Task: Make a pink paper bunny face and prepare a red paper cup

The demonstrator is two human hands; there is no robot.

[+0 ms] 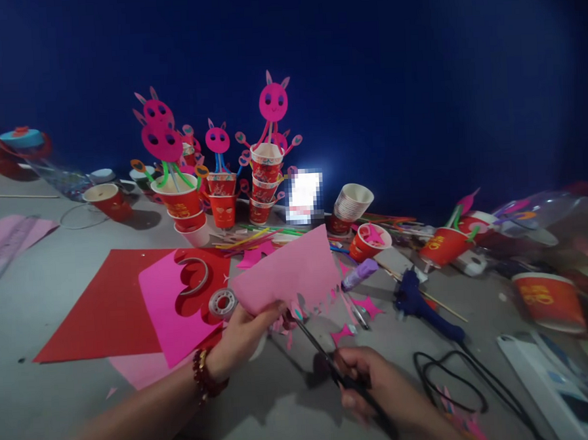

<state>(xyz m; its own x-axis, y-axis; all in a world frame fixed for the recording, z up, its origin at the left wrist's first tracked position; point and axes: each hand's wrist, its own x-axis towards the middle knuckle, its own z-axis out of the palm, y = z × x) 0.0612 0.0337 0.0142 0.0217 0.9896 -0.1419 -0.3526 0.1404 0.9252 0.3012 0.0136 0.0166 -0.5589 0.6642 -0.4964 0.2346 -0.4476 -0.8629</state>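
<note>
Nearest: right hand (pixel 371 380) is curled closed around the handles of the black scissors (pixel 331 366), which point away and leftward, tips at the ragged lower edge of the light pink sheet (pixel 291 269). Blade opening: cannot tell. Left hand (pixel 250 330), dark red bead bracelet (pixel 202 379) at the wrist, is closed in a pinch on that same edge, thumb on top, close to the scissor tips. Sheet is held up at a tilt, in front of both hands; its right part is cut into small notches and strips.

To the right, a black cord (pixel 471 355) loops across the grey table (pixel 67 409) from a dark blue glue gun (pixel 429 308).

Left of the held sheet: tape roll (pixel 223 303), just beside a bright pink sheet (pixel 160 306) with rounded cutouts, which lies on a red sheet (pixel 92 309). Right of it: purple tube (pixel 360 273) and pink star-like scraps (pixel 368 307).

Farther: red cup (pixel 369 242) with pink pieces inside; behind it, a slanted stack of white cups (pixel 353 202). To the left stand red paper cups (pixel 223 209), several topped with pink round-faced, eared figures (pixel 273 103). Farthest: dark blue backdrop (pixel 390 77).
</note>
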